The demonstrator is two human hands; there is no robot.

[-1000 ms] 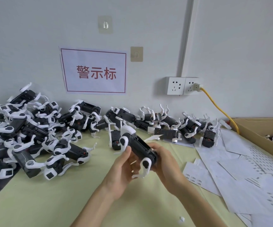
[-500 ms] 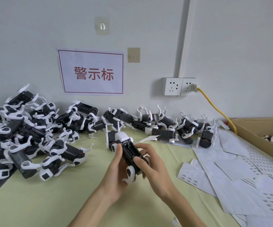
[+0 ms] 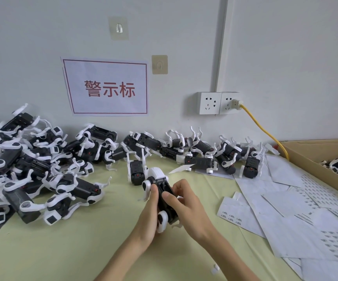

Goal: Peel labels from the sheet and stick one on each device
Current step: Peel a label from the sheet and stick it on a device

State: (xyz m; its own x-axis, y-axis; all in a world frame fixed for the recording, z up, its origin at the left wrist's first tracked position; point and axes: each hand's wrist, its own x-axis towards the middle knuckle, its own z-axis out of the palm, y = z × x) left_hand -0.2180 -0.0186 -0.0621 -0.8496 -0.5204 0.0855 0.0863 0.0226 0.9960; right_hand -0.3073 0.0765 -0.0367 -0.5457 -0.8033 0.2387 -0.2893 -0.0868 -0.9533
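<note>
Both hands hold one black and white device (image 3: 165, 199) above the table (image 3: 62, 250), the left hand (image 3: 150, 218) gripping its side and the right hand (image 3: 186, 207) pressing its thumb on top, while many devices (image 3: 42, 175) wait and label sheets (image 3: 285, 209) lie nearby.
</note>
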